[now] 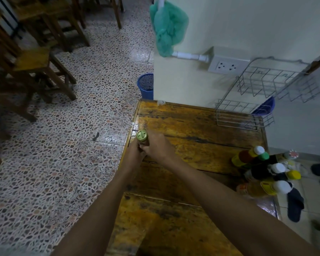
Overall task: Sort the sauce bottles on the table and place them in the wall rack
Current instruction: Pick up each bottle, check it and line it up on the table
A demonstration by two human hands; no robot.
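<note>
Both forearms extend forward over the wooden table [201, 126] and converge at its left edge. The left hand [135, 156] and right hand [158, 146] meet around one bottle [143, 142], of which little beyond the green-gold cap [141, 135] shows. Fingers of both hands curl about the bottle's neck just under the cap; the right hand lies knuckles-up, wrist bent leftward, while the left hand closes in from below and beside it. The bottle's body is hidden, so whether its base rests on the table cannot be told. The remaining sauce bottles [262, 169] stand clustered at the table's right edge, well apart from the hands, with white, green and yellow caps. The wire wall rack [262, 84], two-tiered, hangs on the wall above the table's far right corner.
</note>
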